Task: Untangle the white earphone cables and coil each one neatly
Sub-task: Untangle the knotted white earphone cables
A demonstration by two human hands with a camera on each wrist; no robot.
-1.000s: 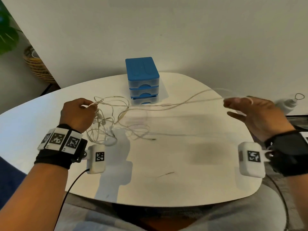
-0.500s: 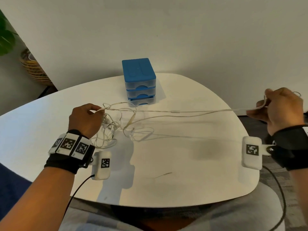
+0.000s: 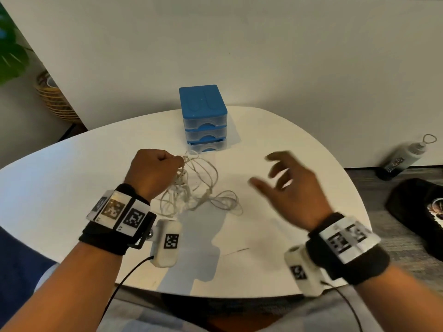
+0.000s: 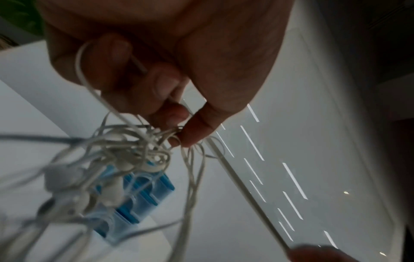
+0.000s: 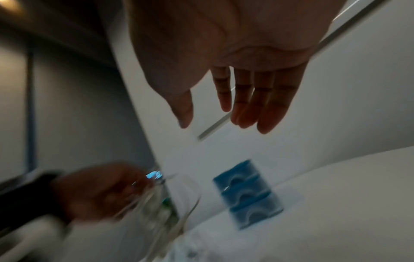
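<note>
A tangle of thin white earphone cables (image 3: pixel 194 190) hangs from my left hand (image 3: pixel 155 171) down onto the white table (image 3: pixel 72 178). That hand is a fist, and in the left wrist view its thumb and fingers pinch a knot of cables (image 4: pixel 143 152) with several earbuds dangling below. Loose loops trail right on the tabletop. My right hand (image 3: pixel 285 185) hovers above the table to the right of the tangle, fingers spread and straight, holding nothing; in the right wrist view the right hand (image 5: pixel 235 99) shows an empty palm.
A small blue three-drawer box (image 3: pixel 203 118) stands on the table just behind the cables. Off the table's right edge, a white squeeze bottle (image 3: pixel 405 156) and a black bag (image 3: pixel 417 212) lie on the floor. A wicker basket (image 3: pixel 52 99) sits far left.
My right hand let go of the cable it had stretched far right and swung back inward, open. The taut strand went slack onto the table. My left hand kept its hold.
</note>
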